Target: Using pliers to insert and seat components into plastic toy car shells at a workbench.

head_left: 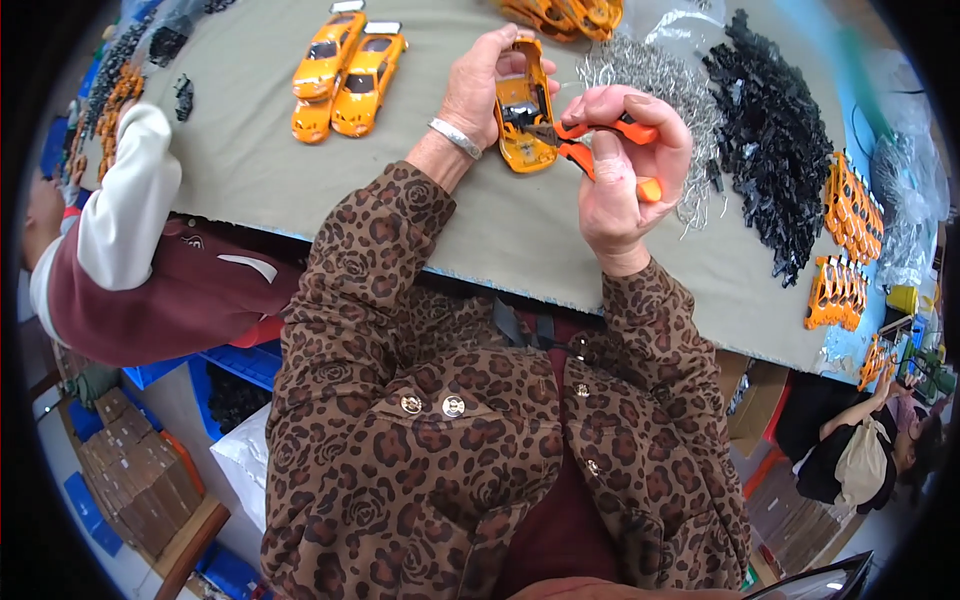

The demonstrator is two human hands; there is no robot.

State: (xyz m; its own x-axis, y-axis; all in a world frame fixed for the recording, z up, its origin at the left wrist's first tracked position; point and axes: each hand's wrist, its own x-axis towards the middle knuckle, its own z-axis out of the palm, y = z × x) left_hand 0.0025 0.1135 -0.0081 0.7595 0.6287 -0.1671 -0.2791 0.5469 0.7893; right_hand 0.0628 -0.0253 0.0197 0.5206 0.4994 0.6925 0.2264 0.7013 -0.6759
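My left hand is closed around an orange toy car body, tilted so its hollow underside faces up. Inside the shell a black part shows. In my right hand are pliers with red-orange handles, my fingers wrapped round the grips. The pliers' jaws reach into the shell beside the black part; whether they grip it I cannot tell. To the left of my hands, several finished-looking orange toy cars with white spoilers lie close together on the cloth.
Right of my hands lie a heap of thin silver metal pieces and a large pile of black plastic parts. More orange bodies sit at the far edge, and rows of orange cars at the right. A co-worker's sleeve is at left.
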